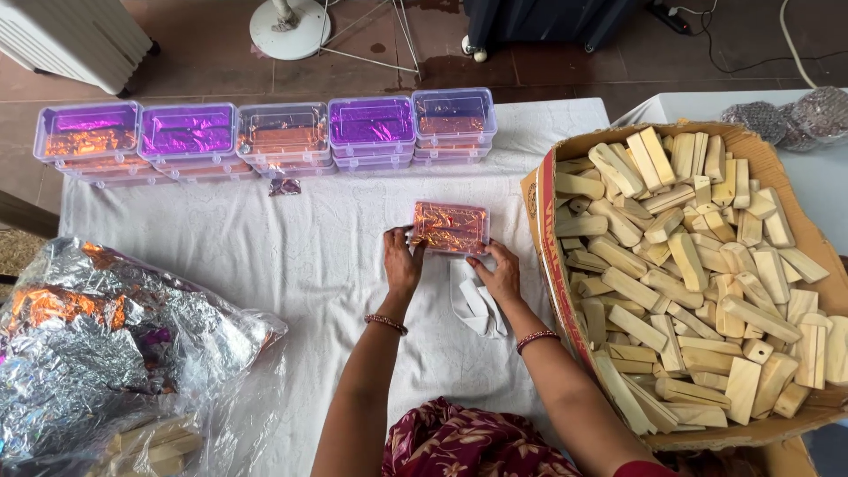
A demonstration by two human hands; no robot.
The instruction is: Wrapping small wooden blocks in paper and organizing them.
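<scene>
Both hands, left (402, 262) and right (500, 272), are closing around a foil-lined box (450, 228) mid-counter (291, 256), each gripping one end. Loose foil could be snagging under the lid, or a slipping grip could be tipping it toward the wood-filled carton (541, 203).

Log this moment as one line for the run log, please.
left hand: holds clear box of orange foil | right hand: holds same box | right: carton of wooden blocks | behind: row of boxes
</scene>
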